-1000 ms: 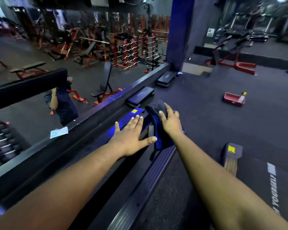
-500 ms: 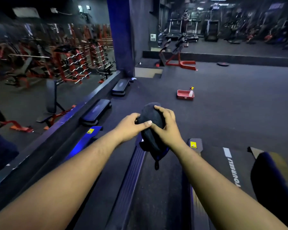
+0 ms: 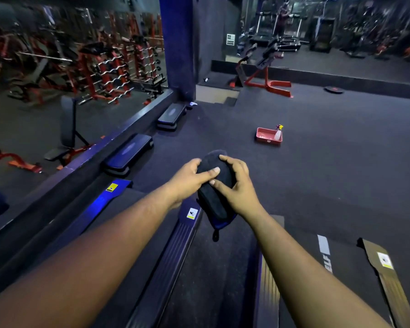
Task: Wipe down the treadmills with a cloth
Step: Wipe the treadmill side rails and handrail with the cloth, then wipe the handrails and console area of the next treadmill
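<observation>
- Holding the dark bundled cloth with blue trim (image 3: 214, 185), I have my left hand (image 3: 189, 179) and right hand (image 3: 238, 188) both curled round it, lifted over the treadmill's far end.
- Its long axis runs near-to-far, above the black treadmill belt (image 3: 204, 285); the ribbed left side rail (image 3: 168, 261) lies nearer my left hand.

Dark rubber floor (image 3: 341, 176). Red tray (image 3: 266, 136) with spray bottle (image 3: 278, 132) mid-floor, two step platforms (image 3: 128, 154) along left wall. Treadmill (image 3: 199, 280) decks nearest camera.
</observation>
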Tool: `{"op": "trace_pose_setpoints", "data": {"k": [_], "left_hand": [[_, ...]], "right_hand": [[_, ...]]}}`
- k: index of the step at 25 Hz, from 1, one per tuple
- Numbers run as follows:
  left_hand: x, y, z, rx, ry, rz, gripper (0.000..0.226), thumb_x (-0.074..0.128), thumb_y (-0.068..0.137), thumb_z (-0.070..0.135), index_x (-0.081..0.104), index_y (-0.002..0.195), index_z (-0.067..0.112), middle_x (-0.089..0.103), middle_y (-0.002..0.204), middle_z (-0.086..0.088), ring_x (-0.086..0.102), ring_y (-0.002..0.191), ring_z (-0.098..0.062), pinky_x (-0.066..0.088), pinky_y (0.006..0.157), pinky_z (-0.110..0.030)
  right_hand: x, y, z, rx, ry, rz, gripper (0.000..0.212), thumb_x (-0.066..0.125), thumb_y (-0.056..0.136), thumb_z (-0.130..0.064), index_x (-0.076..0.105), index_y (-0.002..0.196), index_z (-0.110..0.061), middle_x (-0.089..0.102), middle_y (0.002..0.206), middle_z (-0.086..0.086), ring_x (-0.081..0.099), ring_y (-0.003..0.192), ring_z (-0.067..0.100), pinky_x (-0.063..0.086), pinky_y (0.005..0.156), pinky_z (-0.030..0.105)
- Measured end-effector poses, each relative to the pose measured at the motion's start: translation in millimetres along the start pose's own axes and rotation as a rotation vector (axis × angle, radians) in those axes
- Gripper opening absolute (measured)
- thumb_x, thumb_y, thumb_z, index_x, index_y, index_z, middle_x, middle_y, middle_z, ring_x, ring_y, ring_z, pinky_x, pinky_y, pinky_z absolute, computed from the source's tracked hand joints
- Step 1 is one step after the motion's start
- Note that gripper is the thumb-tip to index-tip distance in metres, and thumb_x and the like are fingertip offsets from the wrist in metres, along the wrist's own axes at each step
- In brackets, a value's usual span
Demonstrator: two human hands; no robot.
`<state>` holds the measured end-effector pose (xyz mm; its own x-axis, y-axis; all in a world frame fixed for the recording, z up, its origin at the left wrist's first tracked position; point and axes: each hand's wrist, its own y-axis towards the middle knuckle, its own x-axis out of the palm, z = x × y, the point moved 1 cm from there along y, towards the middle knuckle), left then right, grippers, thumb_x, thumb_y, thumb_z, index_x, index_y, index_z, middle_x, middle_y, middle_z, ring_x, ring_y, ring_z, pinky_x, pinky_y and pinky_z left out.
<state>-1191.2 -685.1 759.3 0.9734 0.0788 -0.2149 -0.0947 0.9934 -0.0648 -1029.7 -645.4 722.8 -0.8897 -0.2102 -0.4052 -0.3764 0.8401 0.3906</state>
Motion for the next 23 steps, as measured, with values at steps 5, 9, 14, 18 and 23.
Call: {"op": "trace_pose_setpoints", "data": {"k": [5, 9, 14, 18, 23], "left_hand": [[-37, 77, -4, 0.011, -0.107, 0.093, 0.026, 0.073, 0.09, 0.025, 0.064, 0.113, 0.018, 0.074, 0.109, -0.002, 0.07, 0.103, -0.017, 0.057, 0.092, -0.036], [-93, 142, -28, 0.014, -0.215, 0.176, 0.023, 0.072, 0.088, 0.015, 0.067, 0.111, 0.019, 0.076, 0.104, -0.001, 0.072, 0.098, -0.018, 0.056, 0.088, -0.035], [-180, 168, -48, -0.015, -0.16, 0.327, 0.024, 0.076, 0.085, 0.02, 0.069, 0.108, 0.024, 0.076, 0.101, 0.004, 0.072, 0.097, -0.014, 0.057, 0.089, -0.036], [-260, 145, -66, -0.036, -0.073, 0.608, 0.02, 0.078, 0.084, 0.025, 0.07, 0.102, 0.023, 0.076, 0.095, 0.005, 0.072, 0.087, -0.009, 0.056, 0.083, -0.031], [-362, 94, -101, -0.1, -0.03, 0.941, 0.018, 0.077, 0.085, 0.028, 0.07, 0.098, 0.018, 0.076, 0.096, -0.002, 0.073, 0.09, -0.019, 0.058, 0.083, -0.038]], "right_hand": [[13, 85, 22, 0.045, 0.136, -0.09, 0.065, 0.073, 0.088, -0.034, 0.042, 0.145, -0.032, 0.041, 0.139, -0.004, 0.044, 0.13, 0.002, 0.037, 0.109, 0.021], [51, 175, 41, 0.289, 0.255, -0.158, 0.06, 0.059, 0.096, -0.043, 0.034, 0.151, -0.034, 0.051, 0.136, -0.006, 0.056, 0.114, 0.0, 0.047, 0.099, 0.022], [122, 255, 39, 0.282, 0.22, -0.322, 0.022, 0.066, 0.094, -0.033, 0.064, 0.106, -0.014, 0.068, 0.111, 0.015, 0.062, 0.09, 0.009, 0.054, 0.085, 0.032], [213, 303, 8, 0.173, 0.301, -0.485, 0.018, 0.065, 0.095, -0.018, 0.059, 0.106, -0.006, 0.068, 0.096, 0.007, 0.061, 0.087, 0.009, 0.051, 0.084, 0.036], [352, 332, -36, 0.025, 0.402, -0.736, 0.012, 0.066, 0.093, -0.012, 0.056, 0.1, -0.01, 0.068, 0.094, 0.003, 0.064, 0.088, 0.01, 0.051, 0.082, 0.031]]}}
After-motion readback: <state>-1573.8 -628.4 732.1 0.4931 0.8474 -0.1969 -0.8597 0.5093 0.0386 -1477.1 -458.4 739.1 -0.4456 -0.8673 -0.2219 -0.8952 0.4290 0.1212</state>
